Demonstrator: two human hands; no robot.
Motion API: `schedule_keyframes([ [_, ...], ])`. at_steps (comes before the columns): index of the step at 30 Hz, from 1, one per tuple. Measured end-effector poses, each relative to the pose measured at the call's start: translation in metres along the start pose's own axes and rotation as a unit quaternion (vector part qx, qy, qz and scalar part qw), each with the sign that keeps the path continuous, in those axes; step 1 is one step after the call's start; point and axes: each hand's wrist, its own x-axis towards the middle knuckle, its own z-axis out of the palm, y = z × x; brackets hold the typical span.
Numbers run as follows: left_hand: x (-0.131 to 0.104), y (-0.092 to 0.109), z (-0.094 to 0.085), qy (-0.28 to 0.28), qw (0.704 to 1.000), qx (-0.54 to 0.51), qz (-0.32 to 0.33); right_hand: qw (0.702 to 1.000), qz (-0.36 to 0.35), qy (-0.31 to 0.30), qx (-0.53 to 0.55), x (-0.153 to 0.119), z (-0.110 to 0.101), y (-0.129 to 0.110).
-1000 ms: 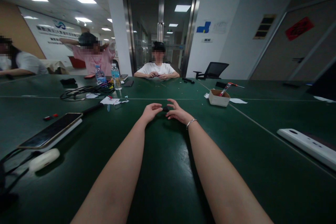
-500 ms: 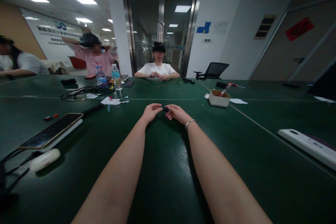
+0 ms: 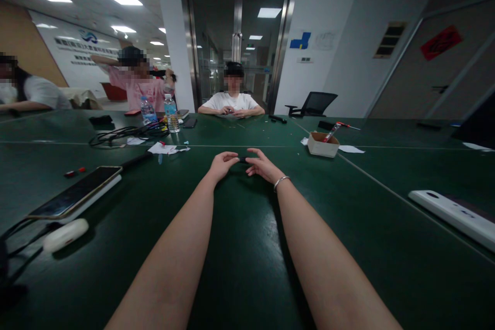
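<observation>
Over the middle of the green table [image 3: 240, 247], my left hand [image 3: 224, 165] pinches a small black object [image 3: 243, 160] between thumb and fingers. The object is short and dark, too small to tell its kind. My right hand [image 3: 263, 166], with a silver bangle on its wrist, is at the object's right end. Its fingers are spread apart, and the thumb and index finger no longer close around the piece. Whether a fingertip still touches it I cannot make out.
To the left lie a phone [image 3: 79, 192], a white oval device [image 3: 65, 235] and black cables [image 3: 127, 134] near two water bottles [image 3: 171, 113]. A small cardboard box [image 3: 323, 145] stands right of my hands; a white device [image 3: 456, 216] lies far right. A person [image 3: 232, 100] sits opposite.
My right hand has opened its fingers and let go of the black object's right end. My left hand keeps its hold in nearly the same place.
</observation>
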Motion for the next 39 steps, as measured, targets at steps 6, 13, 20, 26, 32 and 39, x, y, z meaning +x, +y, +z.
schedule_keyframes([
  [6,0.002,-0.0027,0.0011,0.001,1.0,-0.003,-0.004,1.0,-0.007,0.01,-0.009,0.0008,0.0019,-0.0004],
  [13,0.0013,-0.002,0.0024,-0.002,1.0,-0.007,-0.001,1.0,0.006,0.011,-0.016,0.0026,0.0002,0.0014],
  [20,0.0003,-0.0041,0.0061,-0.016,0.998,0.066,-0.009,1.0,-0.01,-0.008,0.005,-0.0024,-0.0019,0.0019],
  [26,-0.0021,-0.0035,0.0059,-0.035,0.99,0.136,-0.008,1.0,-0.01,-0.006,0.022,-0.005,-0.0024,0.0008],
  [32,-0.0015,-0.0037,0.0065,-0.054,0.99,0.128,-0.013,0.999,-0.01,-0.016,0.026,-0.0051,-0.0022,0.001],
  [39,-0.0025,-0.0019,0.0067,-0.059,0.991,0.122,0.005,0.999,-0.013,-0.013,0.045,-0.0035,-0.0028,0.0026],
])
